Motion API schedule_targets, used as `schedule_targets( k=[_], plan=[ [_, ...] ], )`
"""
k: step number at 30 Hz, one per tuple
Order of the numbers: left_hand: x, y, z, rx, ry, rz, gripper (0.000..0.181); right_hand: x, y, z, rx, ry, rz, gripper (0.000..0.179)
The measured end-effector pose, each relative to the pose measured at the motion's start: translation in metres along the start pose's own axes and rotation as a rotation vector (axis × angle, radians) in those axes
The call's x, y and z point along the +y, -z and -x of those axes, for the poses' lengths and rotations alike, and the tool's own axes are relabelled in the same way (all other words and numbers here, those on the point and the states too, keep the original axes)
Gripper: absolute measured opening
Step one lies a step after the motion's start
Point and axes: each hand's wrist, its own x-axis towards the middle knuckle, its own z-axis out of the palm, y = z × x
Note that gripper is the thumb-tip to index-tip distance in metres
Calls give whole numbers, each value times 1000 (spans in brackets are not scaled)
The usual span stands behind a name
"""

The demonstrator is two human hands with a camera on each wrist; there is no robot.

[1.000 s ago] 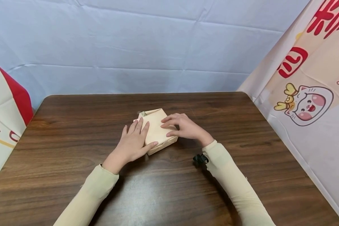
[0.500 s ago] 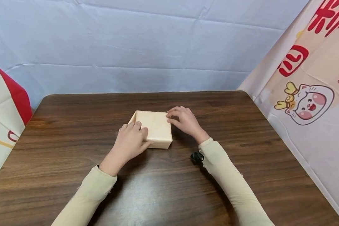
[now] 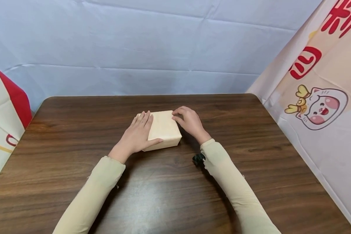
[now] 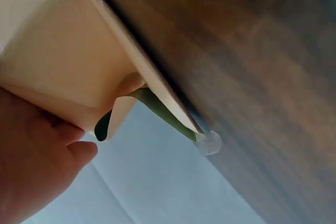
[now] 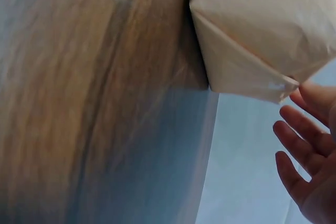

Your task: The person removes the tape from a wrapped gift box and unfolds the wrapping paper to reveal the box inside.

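A box-shaped parcel (image 3: 165,125) wrapped in cream paper sits on the brown table. My left hand (image 3: 136,133) lies over its left end, fingers stretched across the top and thumb along the front edge. In the left wrist view, a loose paper flap with a dark green underside (image 4: 163,113) sticks out at that end. A bit of clear tape (image 4: 209,143) hangs from its tip. My right hand (image 3: 188,120) is at the parcel's far right corner, thumb and fingertips at the edge. Folded wrapping paper (image 5: 241,61) covers the right end in the right wrist view.
The wooden table (image 3: 152,191) has a rounded far edge close to a pale cloth backdrop (image 3: 152,42). Printed cloths hang at both sides, the right one with a cartoon cat (image 3: 324,107). A black device (image 3: 198,160) sits by my right wrist.
The parcel has turned clockwise, its front side now facing me more squarely. My left hand's fingers curled at its left end, then straightened over the top. My right hand moved slightly away from me.
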Motion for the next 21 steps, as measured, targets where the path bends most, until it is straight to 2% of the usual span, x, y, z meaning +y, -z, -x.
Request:
schedule_targets(
  k=[4, 10, 13, 21],
  plan=[
    [-3, 1, -6, -16, 8, 1, 102, -4, -2, 1, 47, -46, -43, 15],
    [-3, 3, -7, -52, 19, 9, 102, -13, -2, 6, 57, -82, -126, 17],
    [-3, 4, -7, -52, 17, 18, 102, -17, -2, 7, 60, -108, -112, 20],
    [-7, 5, -8, -58, -6, -5, 101, -21, -1, 9, 80, -147, -88, 12]
  ],
)
